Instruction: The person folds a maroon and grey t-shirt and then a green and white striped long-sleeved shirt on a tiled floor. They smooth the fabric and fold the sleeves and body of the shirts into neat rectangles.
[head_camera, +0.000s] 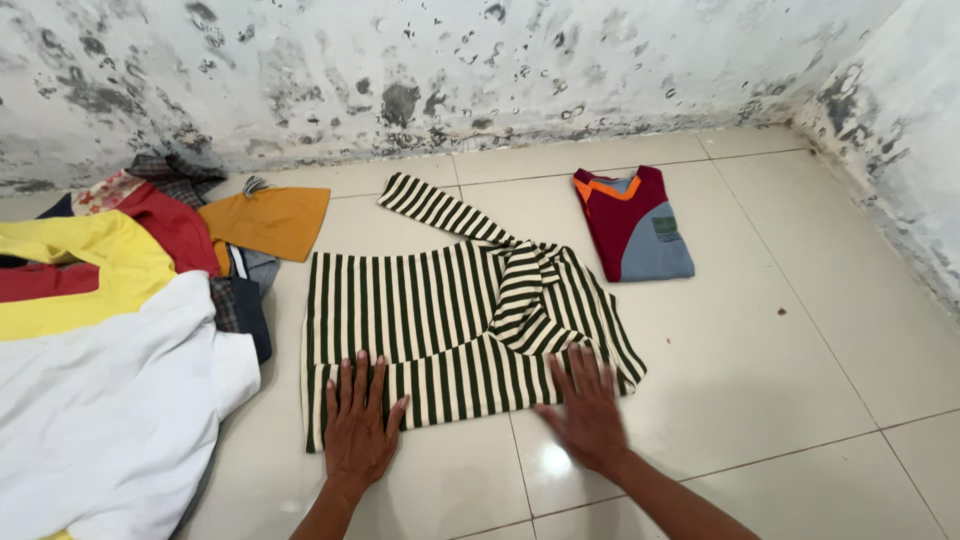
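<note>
Left hand (360, 430) and right hand (588, 412) lay flat, open, gripping nothing | striped shirt (440, 310) half folded, sleeve out | folded shirt (635, 225) finished | clothes pile (110, 330) waited

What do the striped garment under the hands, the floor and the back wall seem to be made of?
The dark green and cream striped garment looks like soft knit fabric, likely cotton jersey: matte, limp, creasing at the folded sleeve. The pale tiled floor looks like glazed ceramic: glossy, with a light glare and grout lines. The white wall looks like painted plaster, matte, with dark mould-like blotches. The left hand and right hand lie flat on the garment.
</note>
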